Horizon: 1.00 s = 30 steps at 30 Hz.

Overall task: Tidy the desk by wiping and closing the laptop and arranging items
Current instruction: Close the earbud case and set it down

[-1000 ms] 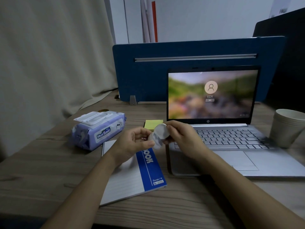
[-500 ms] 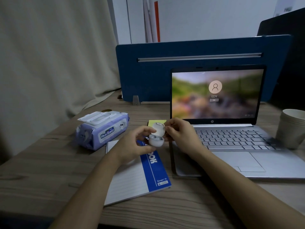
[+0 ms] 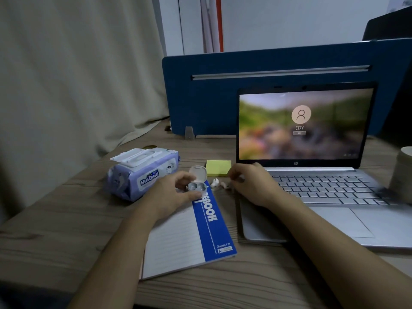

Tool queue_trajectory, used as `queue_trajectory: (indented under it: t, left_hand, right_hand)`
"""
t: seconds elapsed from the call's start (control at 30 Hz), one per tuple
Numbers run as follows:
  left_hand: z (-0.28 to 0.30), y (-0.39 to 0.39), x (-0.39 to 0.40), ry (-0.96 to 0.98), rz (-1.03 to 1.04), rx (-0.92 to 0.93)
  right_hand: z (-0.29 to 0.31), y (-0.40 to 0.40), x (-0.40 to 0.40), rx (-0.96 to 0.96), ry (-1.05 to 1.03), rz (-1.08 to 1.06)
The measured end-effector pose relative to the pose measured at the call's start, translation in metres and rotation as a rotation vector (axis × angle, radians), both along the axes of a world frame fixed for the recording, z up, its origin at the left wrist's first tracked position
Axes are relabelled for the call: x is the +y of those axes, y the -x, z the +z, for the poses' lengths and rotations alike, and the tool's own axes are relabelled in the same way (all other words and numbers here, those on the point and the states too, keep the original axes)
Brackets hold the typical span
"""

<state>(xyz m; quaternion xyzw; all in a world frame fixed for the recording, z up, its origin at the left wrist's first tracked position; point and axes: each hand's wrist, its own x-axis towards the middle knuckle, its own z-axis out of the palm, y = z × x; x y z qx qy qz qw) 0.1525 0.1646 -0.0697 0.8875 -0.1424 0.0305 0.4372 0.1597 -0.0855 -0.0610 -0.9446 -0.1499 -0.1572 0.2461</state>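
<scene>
Near the middle of the wooden desk [image 3: 55, 219], just off the top edge of a blue-spined lined notebook [image 3: 191, 237], the left hand [image 3: 171, 195] holds a small white earbud case [image 3: 196, 185] with its rounded lid hinged up; thumb and fingers are curled around the base, and both sockets inside look empty. Two small white earbuds lie on the bare desk just right of the case, one [image 3: 214, 182] nearer it and the other [image 3: 225, 185] close to the right hand [image 3: 252, 186]. That hand rests at the left front corner of the laptop's keyboard with its fingers bent inward toward the earbuds; whether the fingertips pinch anything I cannot tell, since they are blurred. The silver laptop [image 3: 323, 192] stands open along the right side of the desk, its screen lit with a login picture, its back toward a blue fabric divider panel [image 3: 211, 97] that runs across the far edge. A pad of yellow sticky notes [image 3: 218, 167] lies between the case and the laptop's left edge, behind the earbuds. A lilac soft pack of wet wipes [image 3: 142, 173] with a white flip lid sits toward the left edge, near the left hand but apart from it. A pale paper cup [image 3: 402, 172] stands at the right edge, beside the keyboard.
</scene>
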Motion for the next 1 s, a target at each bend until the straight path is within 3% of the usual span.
queue_trajectory:
  t: [0.4,0.57,0.7,1.0]
  left_hand:
    - [0.009,0.009,0.016,0.069,0.024,0.037]
    - [0.006,0.001,0.023,0.148,0.055,0.005]
    - [0.002,-0.006,0.021,0.098,0.013,0.03]
    - [0.009,-0.027,-0.001,0.109,-0.011,0.044]
  right_hand:
    - [-0.002,-0.003,0.024,-0.053,0.256,-0.09]
    - [0.007,0.002,0.016,-0.088,-0.092,0.116]
    - [0.006,0.004,0.028,-0.079,-0.174,0.226]
    - [0.001,0.005,0.039,-0.145,-0.02,0.283]
